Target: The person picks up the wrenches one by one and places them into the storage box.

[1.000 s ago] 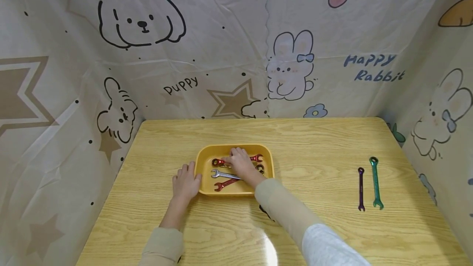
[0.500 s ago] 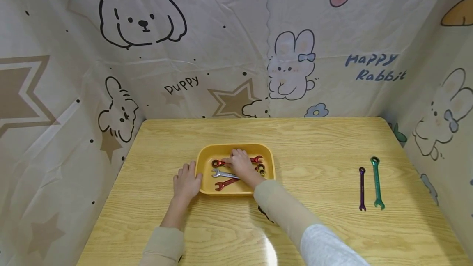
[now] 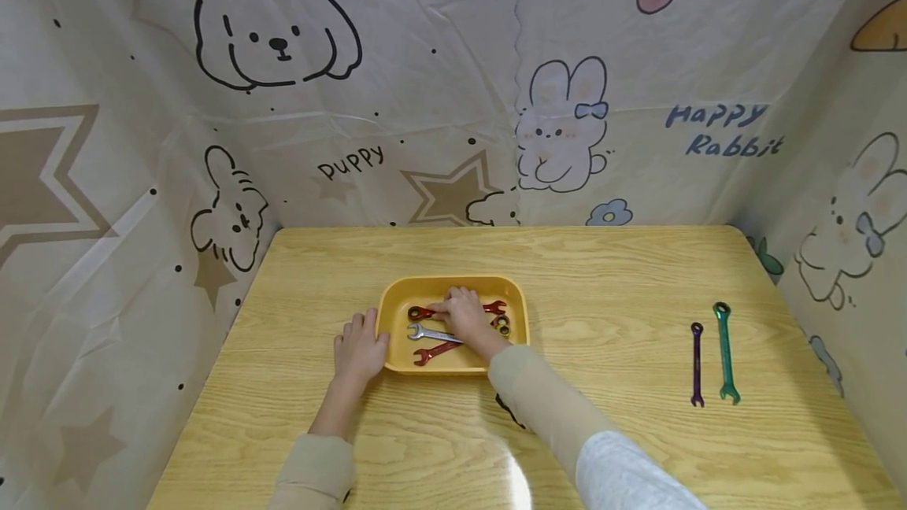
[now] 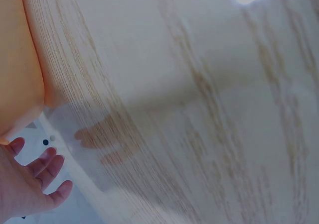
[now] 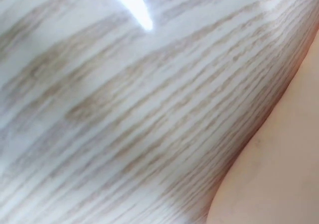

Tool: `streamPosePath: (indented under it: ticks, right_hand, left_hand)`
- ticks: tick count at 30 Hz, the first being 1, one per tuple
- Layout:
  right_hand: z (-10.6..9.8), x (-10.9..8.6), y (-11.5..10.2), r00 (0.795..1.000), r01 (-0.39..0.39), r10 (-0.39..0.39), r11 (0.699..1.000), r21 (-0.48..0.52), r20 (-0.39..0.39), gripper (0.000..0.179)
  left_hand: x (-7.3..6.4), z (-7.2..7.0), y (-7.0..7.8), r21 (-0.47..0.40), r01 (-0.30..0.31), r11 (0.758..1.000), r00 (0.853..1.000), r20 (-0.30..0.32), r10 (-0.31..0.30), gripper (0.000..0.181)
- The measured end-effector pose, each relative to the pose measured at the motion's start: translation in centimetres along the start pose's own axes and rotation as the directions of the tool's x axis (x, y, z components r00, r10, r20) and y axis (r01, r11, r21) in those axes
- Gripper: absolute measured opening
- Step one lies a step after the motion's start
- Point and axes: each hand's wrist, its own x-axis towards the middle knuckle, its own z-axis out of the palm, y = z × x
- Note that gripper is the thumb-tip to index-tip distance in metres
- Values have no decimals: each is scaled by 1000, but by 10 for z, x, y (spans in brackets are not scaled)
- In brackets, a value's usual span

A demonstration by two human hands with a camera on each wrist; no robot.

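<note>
A yellow tray (image 3: pixel 453 371) on the table holds several combination wrenches. My right hand (image 3: pixel 464 315) is inside it, fingers curled down on a red combination wrench (image 3: pixel 420 312) with ratcheting ring, pinching it near the middle. The hand covers the wrench's centre. Below lie a silver wrench (image 3: pixel 431 333) and another red wrench (image 3: pixel 430 355), both partly hidden under the right hand and wrist. My left hand (image 3: pixel 360 349) rests at the tray's left wall with relaxed fingers; in the left wrist view some fingers (image 4: pixel 47 167) are loosely bent. The right wrist view shows only skin and table.
To the right on the wood-grain table (image 3: pixel 595 282) lie a purple wrench (image 3: pixel 697 364) and a longer green wrench (image 3: pixel 726 352), side by side. A printed cloth (image 3: pixel 439 85) stands around the table's back and sides.
Both hands stay almost where they were, the right one on the red wrench. The head view has shifted very slightly; the wrenches on the table lie unchanged.
</note>
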Motion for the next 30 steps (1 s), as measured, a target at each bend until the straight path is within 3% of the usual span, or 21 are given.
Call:
streamPosePath:
  ticks: [11,30]
  right_hand:
    - [-6,0,-2,996,-62,59,997,39,73,21]
    - [-10,-1,-5,989,-40,38,999,11,142,26]
  left_hand:
    - [0,0,1,-7,-6,1000,1000,-17,6,44]
    - [1,2,0,-13,-1,1000,1000,-17,1,42]
